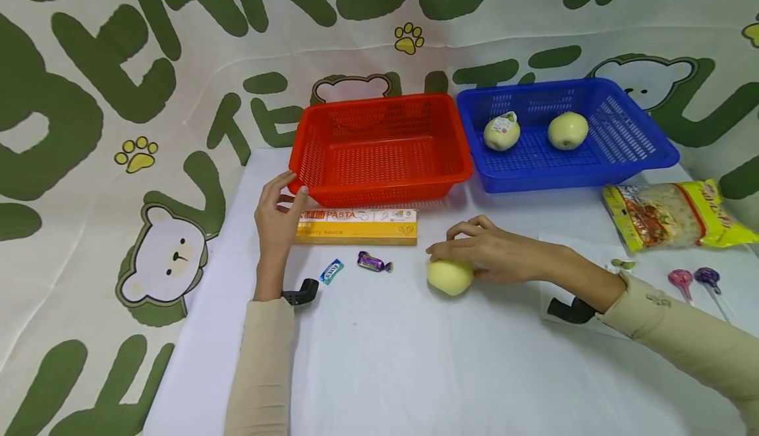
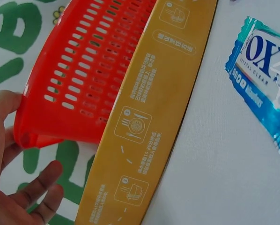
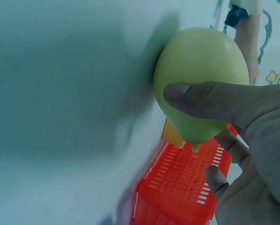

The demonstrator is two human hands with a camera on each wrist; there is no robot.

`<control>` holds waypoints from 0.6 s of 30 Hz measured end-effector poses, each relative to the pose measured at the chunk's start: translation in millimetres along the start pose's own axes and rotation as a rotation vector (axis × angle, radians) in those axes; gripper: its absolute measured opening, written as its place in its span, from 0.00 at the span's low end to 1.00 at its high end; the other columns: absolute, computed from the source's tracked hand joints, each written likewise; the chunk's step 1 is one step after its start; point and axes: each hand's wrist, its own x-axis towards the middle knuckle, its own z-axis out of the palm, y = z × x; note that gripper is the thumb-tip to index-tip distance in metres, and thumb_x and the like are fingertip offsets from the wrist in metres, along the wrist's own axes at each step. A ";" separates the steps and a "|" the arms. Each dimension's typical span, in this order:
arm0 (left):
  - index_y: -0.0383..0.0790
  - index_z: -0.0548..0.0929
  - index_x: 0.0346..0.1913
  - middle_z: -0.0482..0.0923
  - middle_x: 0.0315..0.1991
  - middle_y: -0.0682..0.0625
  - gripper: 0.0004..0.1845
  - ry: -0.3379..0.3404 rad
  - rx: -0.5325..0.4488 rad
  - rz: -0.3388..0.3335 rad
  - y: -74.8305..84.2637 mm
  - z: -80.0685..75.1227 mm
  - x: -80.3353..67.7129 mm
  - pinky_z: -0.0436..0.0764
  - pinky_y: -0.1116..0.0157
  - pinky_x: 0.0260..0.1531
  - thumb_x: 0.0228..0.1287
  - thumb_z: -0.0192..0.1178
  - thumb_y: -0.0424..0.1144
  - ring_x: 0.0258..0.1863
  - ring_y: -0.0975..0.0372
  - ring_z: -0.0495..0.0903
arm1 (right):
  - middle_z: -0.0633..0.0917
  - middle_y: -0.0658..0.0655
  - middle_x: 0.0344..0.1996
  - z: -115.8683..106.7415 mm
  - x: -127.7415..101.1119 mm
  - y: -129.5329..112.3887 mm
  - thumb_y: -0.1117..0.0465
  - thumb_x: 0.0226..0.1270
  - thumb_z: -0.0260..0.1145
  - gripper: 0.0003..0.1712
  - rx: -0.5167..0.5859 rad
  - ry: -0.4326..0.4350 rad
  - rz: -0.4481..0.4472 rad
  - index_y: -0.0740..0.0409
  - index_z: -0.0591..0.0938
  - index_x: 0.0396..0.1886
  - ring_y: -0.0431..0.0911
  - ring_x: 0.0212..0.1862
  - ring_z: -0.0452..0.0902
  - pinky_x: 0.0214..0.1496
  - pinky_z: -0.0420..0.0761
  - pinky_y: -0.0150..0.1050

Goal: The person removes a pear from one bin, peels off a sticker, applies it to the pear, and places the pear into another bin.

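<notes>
My right hand (image 1: 492, 251) grips a pale yellow-green, pear-shaped fruit (image 1: 450, 278) over the middle of the white table. In the right wrist view the thumb presses on the side of the fruit (image 3: 203, 58), and its short stem points toward the basket. My left hand (image 1: 279, 218) is at the front left corner of the red basket (image 1: 382, 192), with fingertips right at the rim and the fingers loosely spread. A yellow pasta box (image 1: 362, 232) lies along the front of this basket, its left end behind the left hand.
A blue basket (image 1: 551, 179) holds two pale fruits, one labelled (image 1: 501, 132). Near the left hand lie a blue wrapped sweet (image 1: 331, 271) and a purple wrapped candy (image 1: 372, 262). On the right are a yellow food bag (image 1: 670, 215), a pink lollipop (image 1: 680, 279) and a purple lollipop (image 1: 707, 276).
</notes>
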 end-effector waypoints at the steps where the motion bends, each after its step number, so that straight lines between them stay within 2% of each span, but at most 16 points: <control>1: 0.49 0.81 0.64 0.73 0.65 0.66 0.27 0.000 0.001 0.001 0.0 0.2 0.3 0.80 0.64 0.44 0.67 0.62 0.57 0.46 0.57 0.79 | 0.75 0.42 0.66 -0.2 0.2 -0.1 0.70 0.49 0.79 0.48 -0.009 -0.002 -0.012 0.42 0.74 0.71 0.48 0.65 0.67 0.62 0.64 0.52; 6: 0.50 0.80 0.65 0.72 0.65 0.67 0.27 -0.005 0.006 -0.012 1.6 2.0 0.6 0.80 0.65 0.45 0.67 0.62 0.57 0.47 0.57 0.79 | 0.68 0.45 0.72 -0.5 -1.2 -0.1 0.71 0.52 0.77 0.50 -0.052 -0.016 -0.033 0.42 0.69 0.74 0.49 0.68 0.64 0.64 0.64 0.53; 10: 0.50 0.80 0.65 0.72 0.65 0.67 0.26 -0.009 -0.007 -0.008 1.7 2.7 0.4 0.79 0.68 0.44 0.68 0.62 0.56 0.47 0.56 0.78 | 0.63 0.48 0.76 -1.4 -4.7 -2.6 0.63 0.51 0.80 0.55 -0.058 -0.027 0.008 0.45 0.63 0.78 0.51 0.71 0.60 0.67 0.61 0.56; 14: 0.50 0.80 0.65 0.72 0.65 0.66 0.26 -0.010 0.002 -0.011 0.7 2.5 -0.1 0.77 0.71 0.44 0.68 0.61 0.57 0.47 0.57 0.78 | 0.63 0.49 0.75 -3.1 -12.7 -5.9 0.52 0.49 0.82 0.58 -0.014 0.026 0.051 0.50 0.62 0.78 0.51 0.72 0.58 0.69 0.58 0.56; 18: 0.50 0.79 0.65 0.72 0.65 0.65 0.26 -0.015 0.019 -0.019 0.9 -1.2 0.1 0.80 0.64 0.46 0.68 0.61 0.56 0.48 0.58 0.78 | 0.69 0.49 0.72 -6.7 -22.5 -8.5 0.47 0.54 0.79 0.53 0.021 0.110 0.093 0.52 0.65 0.76 0.50 0.70 0.60 0.69 0.59 0.55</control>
